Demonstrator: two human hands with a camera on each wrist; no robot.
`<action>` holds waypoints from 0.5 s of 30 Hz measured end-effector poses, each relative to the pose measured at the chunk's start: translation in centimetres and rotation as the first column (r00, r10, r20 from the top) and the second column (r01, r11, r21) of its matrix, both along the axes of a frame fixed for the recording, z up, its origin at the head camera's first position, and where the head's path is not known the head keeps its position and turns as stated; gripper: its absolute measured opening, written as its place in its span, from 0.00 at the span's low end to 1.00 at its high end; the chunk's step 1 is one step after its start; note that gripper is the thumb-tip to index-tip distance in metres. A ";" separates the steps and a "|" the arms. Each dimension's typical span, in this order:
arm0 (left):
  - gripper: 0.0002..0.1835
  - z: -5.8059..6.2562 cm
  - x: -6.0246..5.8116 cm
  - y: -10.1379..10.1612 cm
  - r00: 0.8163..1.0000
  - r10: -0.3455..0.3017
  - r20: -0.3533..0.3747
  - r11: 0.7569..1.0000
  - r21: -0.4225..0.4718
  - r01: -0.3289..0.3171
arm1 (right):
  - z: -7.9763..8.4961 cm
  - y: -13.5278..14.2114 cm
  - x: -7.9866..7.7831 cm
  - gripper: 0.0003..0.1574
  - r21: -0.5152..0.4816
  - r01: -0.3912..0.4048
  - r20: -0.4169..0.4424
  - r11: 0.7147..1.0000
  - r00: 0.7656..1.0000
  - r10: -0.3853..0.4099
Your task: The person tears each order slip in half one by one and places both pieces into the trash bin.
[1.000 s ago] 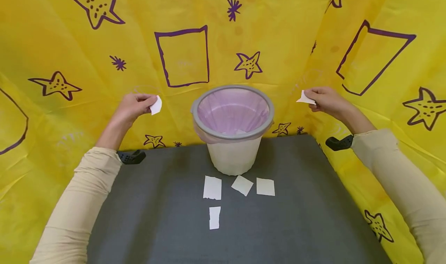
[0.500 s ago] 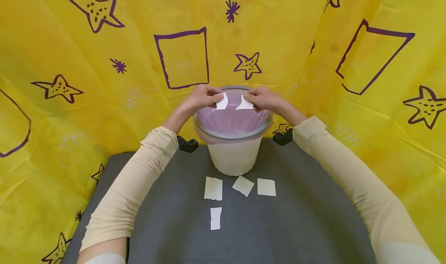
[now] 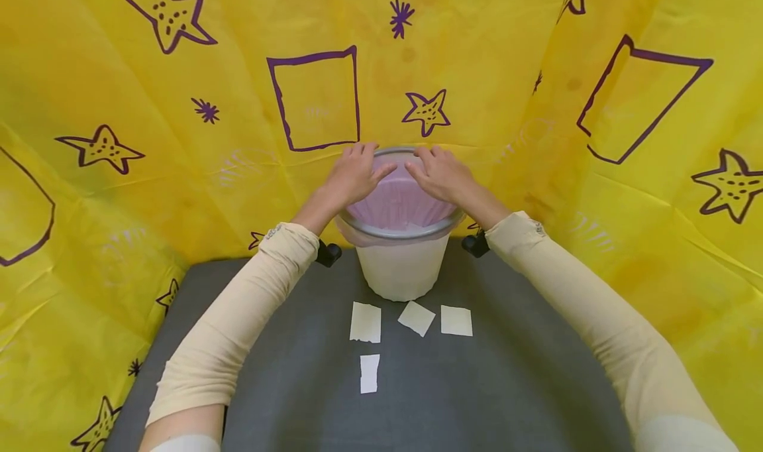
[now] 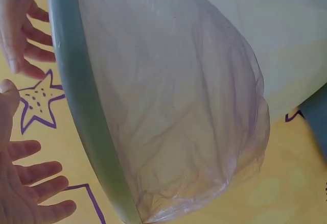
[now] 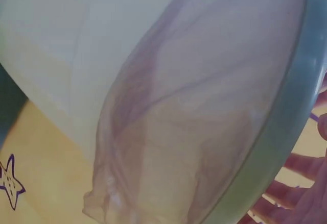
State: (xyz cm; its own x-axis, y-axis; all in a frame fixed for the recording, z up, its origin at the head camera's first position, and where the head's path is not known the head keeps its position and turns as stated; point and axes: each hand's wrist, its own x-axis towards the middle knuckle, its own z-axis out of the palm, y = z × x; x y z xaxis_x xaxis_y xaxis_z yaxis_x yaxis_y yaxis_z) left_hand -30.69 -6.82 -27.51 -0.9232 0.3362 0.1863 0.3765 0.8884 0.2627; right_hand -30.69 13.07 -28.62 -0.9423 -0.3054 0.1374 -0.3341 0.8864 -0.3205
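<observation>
A white bin [image 3: 402,266] with a grey rim and a pinkish liner bag [image 3: 399,207] stands at the back of the table. Over the left of its mouth is my left hand [image 3: 356,173], fingers spread and nothing held. My right hand [image 3: 440,173] mirrors it on the right, also with loose, spread fingers. In the left wrist view the liner [image 4: 179,96] hangs out below the rim [image 4: 87,91], and fingers of both hands show beyond it. The right wrist view shows my right hand [image 5: 301,193] behind the rim [image 5: 276,112]. Pale scraps lie low inside the bin.
Several paper pieces lie on the dark grey table [image 3: 477,399] in front of the bin: a larger one [image 3: 365,322], a tilted one [image 3: 416,318], a squarish one [image 3: 456,321] and a narrow one [image 3: 369,374]. A yellow patterned cloth [image 3: 238,107] hangs close behind and at both sides.
Both hands came inward from either side to above the bin, each pinching a paper scrap. The fingers have since spread, and the two scraps are gone from them. The papers on the table stayed put.
</observation>
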 end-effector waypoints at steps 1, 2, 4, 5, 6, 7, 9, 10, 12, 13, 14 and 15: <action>0.38 0.0 0.0 -0.1 1.000 0.002 0.001 1.000 -0.012 -0.002 | -0.1 0.1 0.0 0.38 -0.003 -0.004 0.001 1.000 1.000 0.004; 0.39 0.0 -0.1 -0.3 1.000 0.011 -0.014 0.999 -0.046 -0.012 | -0.1 0.3 0.0 0.38 -0.001 -0.012 0.002 1.000 1.000 0.012; 0.40 0.2 -0.2 -1.2 0.998 0.047 -0.051 0.993 -0.106 -0.052 | -0.1 1.2 0.0 0.38 0.011 -0.036 -0.002 0.999 0.999 0.036; 0.41 0.3 -0.4 -2.0 0.995 0.077 -0.065 0.988 -0.130 -0.085 | 0.0 2.0 0.0 0.39 0.018 -0.042 -0.007 0.999 0.999 0.042; 0.41 0.5 -0.5 -3.0 0.991 0.112 -0.077 0.982 -0.147 -0.122 | 0.0 2.9 -0.1 0.39 0.024 -0.040 -0.016 0.999 0.999 0.040; 0.42 0.6 -0.6 -4.2 0.985 0.151 -0.089 0.975 -0.153 -0.163 | 0.1 4.1 -0.2 0.40 0.036 -0.030 -0.025 0.999 0.999 0.031; 0.43 0.9 -0.9 -6.6 0.971 0.227 -0.070 0.963 -0.131 -0.235 | 0.1 6.8 -0.5 0.42 0.056 0.016 -0.039 0.998 0.999 -0.014; 0.43 0.9 -1.0 -7.7 0.966 0.254 -0.044 0.959 -0.115 -0.258 | 0.1 8.1 -0.6 0.44 0.057 0.049 -0.040 0.997 0.998 -0.046; 0.45 0.6 -1.1 -9.5 0.960 0.279 0.003 0.956 -0.091 -0.277 | 0.1 10.4 -0.8 0.47 0.066 0.107 -0.026 0.992 0.994 -0.106; 0.47 0.5 -1.1 -10.1 0.960 0.281 0.021 0.956 -0.088 -0.278 | 0.0 11.2 -0.8 0.48 0.070 0.125 -0.013 0.990 0.992 -0.124; 0.48 0.4 -1.2 -10.5 0.960 0.279 0.034 0.957 -0.089 -0.276 | -0.1 11.9 -0.9 0.49 0.069 0.136 0.001 0.988 0.991 -0.136; 0.49 0.2 -1.2 -10.7 0.961 0.274 0.038 0.959 -0.087 -0.270 | -0.2 12.3 -0.9 0.50 0.065 0.142 0.015 0.988 0.990 -0.143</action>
